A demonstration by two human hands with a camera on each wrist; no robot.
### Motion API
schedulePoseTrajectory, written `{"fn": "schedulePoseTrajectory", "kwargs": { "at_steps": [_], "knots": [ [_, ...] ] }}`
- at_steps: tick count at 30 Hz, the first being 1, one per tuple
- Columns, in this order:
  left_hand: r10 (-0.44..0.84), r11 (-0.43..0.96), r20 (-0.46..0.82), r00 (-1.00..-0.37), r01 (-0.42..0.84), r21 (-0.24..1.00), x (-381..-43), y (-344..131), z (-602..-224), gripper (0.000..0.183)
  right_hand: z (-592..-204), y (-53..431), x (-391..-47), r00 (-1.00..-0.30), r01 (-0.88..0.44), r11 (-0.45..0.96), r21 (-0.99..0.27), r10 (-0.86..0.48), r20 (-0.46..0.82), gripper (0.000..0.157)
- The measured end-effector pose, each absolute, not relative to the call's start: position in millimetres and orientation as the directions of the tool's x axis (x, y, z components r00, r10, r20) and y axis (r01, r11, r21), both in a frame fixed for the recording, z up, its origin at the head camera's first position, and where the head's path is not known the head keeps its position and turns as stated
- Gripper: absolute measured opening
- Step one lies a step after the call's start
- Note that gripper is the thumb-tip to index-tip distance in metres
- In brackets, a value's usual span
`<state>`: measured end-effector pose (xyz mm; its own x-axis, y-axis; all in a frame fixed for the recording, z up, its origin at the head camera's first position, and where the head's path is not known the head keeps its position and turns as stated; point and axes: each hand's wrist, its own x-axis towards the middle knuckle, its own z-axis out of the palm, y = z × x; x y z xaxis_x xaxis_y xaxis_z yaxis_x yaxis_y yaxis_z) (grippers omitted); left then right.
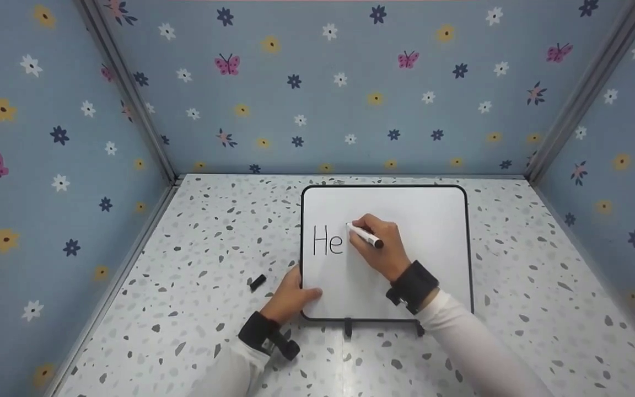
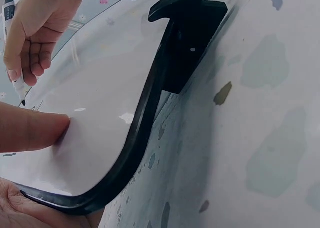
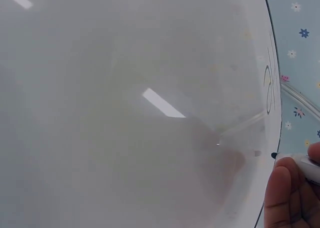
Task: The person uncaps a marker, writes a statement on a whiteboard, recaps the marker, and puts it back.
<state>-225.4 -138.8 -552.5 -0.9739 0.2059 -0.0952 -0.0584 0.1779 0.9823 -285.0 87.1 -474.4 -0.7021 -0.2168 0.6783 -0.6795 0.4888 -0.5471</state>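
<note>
A black-framed whiteboard (image 1: 433,220) stands tilted back, with "He" (image 1: 327,241) written in black on its left part. My right hand (image 1: 381,248) pinches a white marker (image 1: 364,235) just right of the letters. In the right wrist view the marker's black tip (image 3: 274,155) is right at the board's surface. My left hand (image 1: 291,300) grips the board's lower left edge. In the left wrist view its thumb (image 2: 35,128) lies on the white face and its other fingers are behind the frame, partly hidden.
A small black marker cap (image 1: 258,283) lies on the speckled table (image 1: 196,248), left of the board. Black feet (image 1: 348,327) stick out under the board's lower edge. Blue flowered panels (image 1: 350,110) enclose the back and both sides.
</note>
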Motion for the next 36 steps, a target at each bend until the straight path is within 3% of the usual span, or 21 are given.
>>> {"fn": "schedulePoseTrajectory", "kwargs": {
  "at_steps": [11,36],
  "knots": [
    [0.218,0.160,-0.088,-0.972,-0.053,0.986,-228,-139,-554,0.065,-476,87,-285,-0.717,-0.659,0.524,-0.540,-0.221,0.660,0.007],
    [0.222,0.157,-0.097,-0.970,-0.062,0.986,-225,-140,-554,0.067,-494,89,-267,-0.683,-0.698,0.500,-0.513,-0.247,0.688,0.004]
  ]
}}
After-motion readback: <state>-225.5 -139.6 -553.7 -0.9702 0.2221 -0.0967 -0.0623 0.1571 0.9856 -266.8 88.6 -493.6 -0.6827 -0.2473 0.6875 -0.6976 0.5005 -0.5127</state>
